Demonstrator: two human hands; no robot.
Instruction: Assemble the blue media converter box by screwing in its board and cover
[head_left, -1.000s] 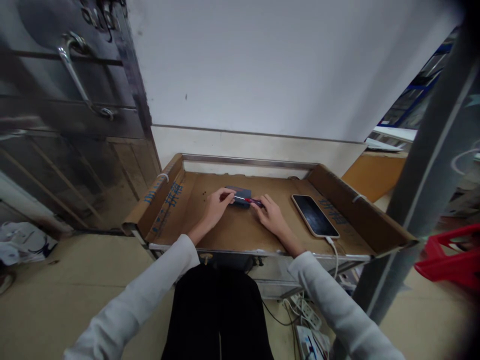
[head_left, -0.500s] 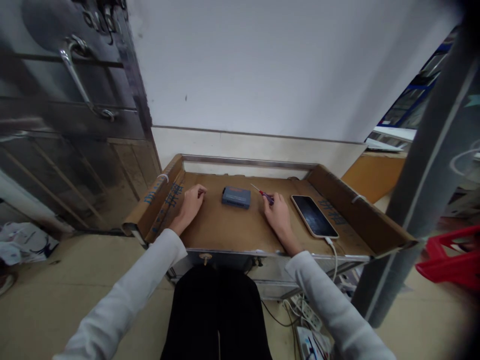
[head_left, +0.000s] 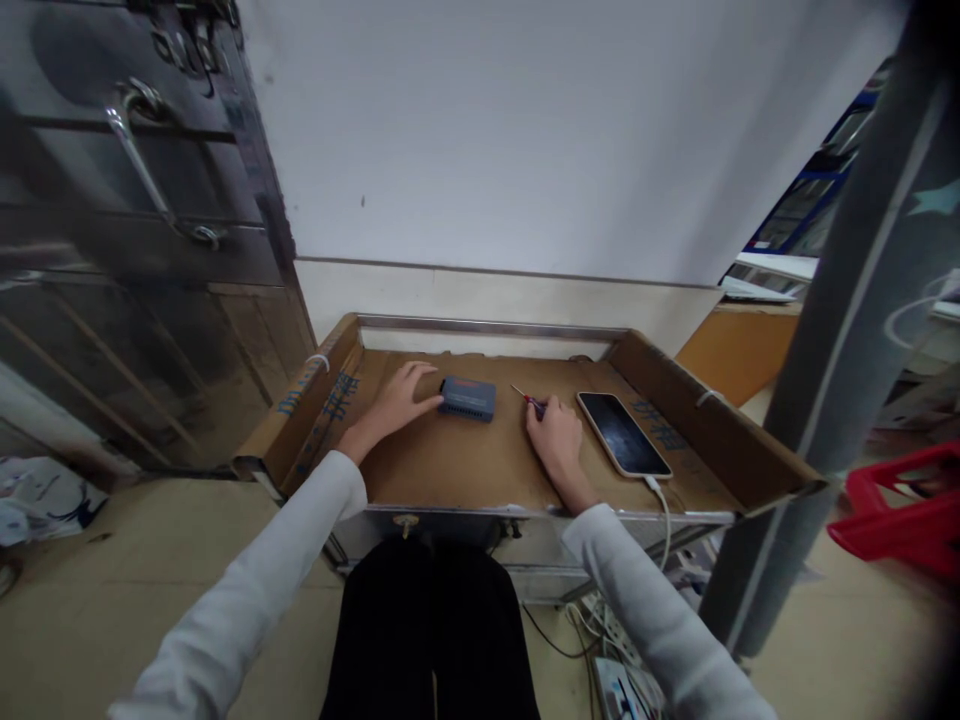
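small blue box (head_left: 467,398) lies flat on the cardboard-lined surface (head_left: 457,465), just right of the left hand (head_left: 397,402) and left of the right hand (head_left: 556,438), i.e. btw the two grips. left grip is released: fingers spread, tips touching the box's left end w/o closing on it. right grip is clenched on a thin red-handled screwdriver (head_left: 527,399); its tip points away from that grip toward the box but is apart from it. risks, imo: w/ only fingertips on one end the box isn't pinned, so a push from the tool side could slide or spin it on the cardboard. the tip could then skate off & scratch the casing, or jab the left fingers, which sit roughly in line beyond the box. phone (head_left: 622,433) lies just right of the right grip, screen up, w/ its cable (head_left: 663,500) trailing over the near edge. a wrist swing or sleeve could knock it, or snag the cable & drag it off. screws on the box: too small to tell.
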